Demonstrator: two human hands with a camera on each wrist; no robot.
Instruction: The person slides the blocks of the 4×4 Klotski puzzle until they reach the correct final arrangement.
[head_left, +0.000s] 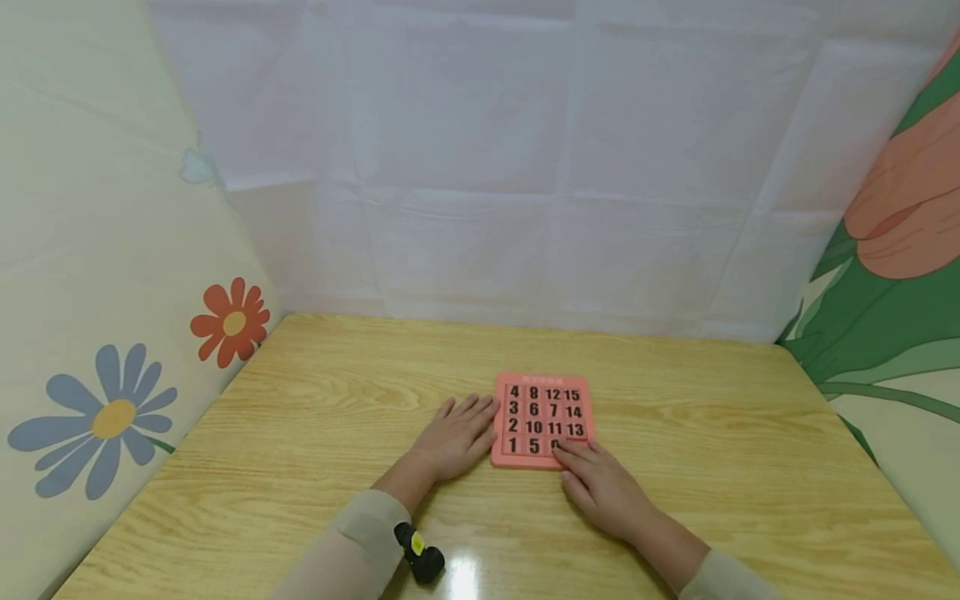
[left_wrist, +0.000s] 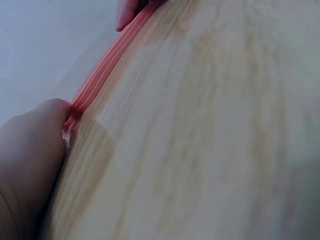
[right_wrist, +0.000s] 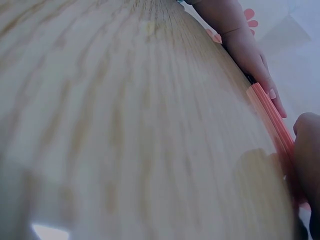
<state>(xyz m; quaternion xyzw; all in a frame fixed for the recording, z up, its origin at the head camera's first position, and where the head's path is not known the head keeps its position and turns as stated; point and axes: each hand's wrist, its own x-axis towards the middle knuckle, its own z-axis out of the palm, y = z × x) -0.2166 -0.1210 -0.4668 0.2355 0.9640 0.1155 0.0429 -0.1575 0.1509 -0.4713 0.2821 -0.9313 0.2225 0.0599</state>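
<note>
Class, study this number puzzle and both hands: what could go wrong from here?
The right hand covers the lower right corner of the number puzzle, so a tile there might be misread or pushed by mistake. The left hand lies at its left edge with fingers extended, so a firm push might make it skid on the table.

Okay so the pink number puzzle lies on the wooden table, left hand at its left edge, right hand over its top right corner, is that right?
Not quite. In the head view, the right hand is over the bottom right corner of the pink number puzzle, not the top right. The rest stands.
</note>
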